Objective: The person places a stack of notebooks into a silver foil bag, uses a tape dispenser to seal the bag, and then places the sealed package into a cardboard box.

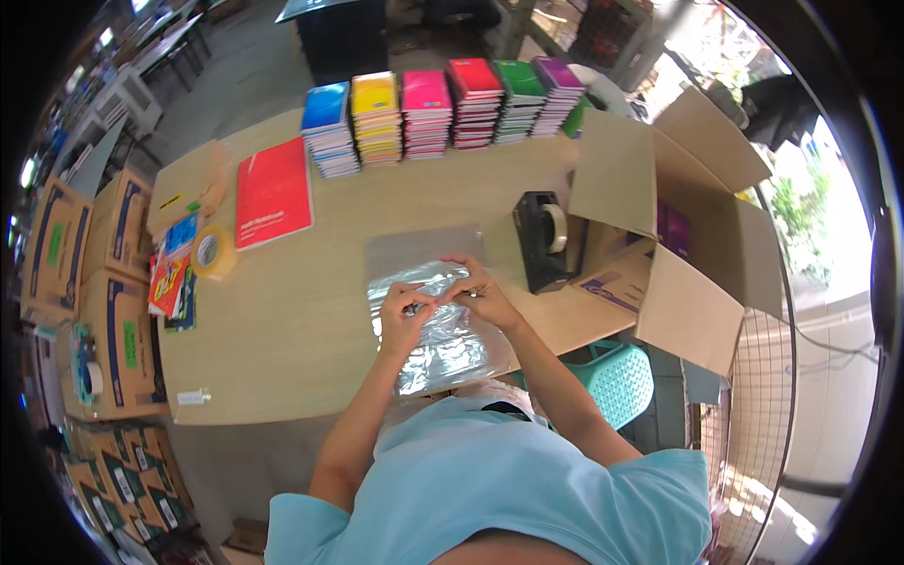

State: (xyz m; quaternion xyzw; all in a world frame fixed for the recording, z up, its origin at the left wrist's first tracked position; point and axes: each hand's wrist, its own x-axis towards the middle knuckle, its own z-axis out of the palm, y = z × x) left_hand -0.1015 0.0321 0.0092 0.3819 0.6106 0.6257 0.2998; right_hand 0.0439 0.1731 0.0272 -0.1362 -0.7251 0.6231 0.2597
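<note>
A shiny clear plastic bag (443,353) lies crinkled at the table's near edge, in front of my body. My left hand (405,318) is over it with the fingers curled into a pinch on the plastic. Close against it, my right hand (480,296) pinches the film too, its index finger stretched toward the far side. The fingertips of both hands nearly meet above the middle of the bag. A flatter, duller part of clear plastic extends beyond the hands. Exactly which fold each hand grips is too small to make out.
Several colored notebook stacks (427,118) line the table's (282,330) far edge. A black tape dispenser (541,243) and open cardboard box (612,174) stand right. Left are a red notebook (273,193), a tape roll (214,252) and boxes (118,334). A turquoise stool (617,384) sits right.
</note>
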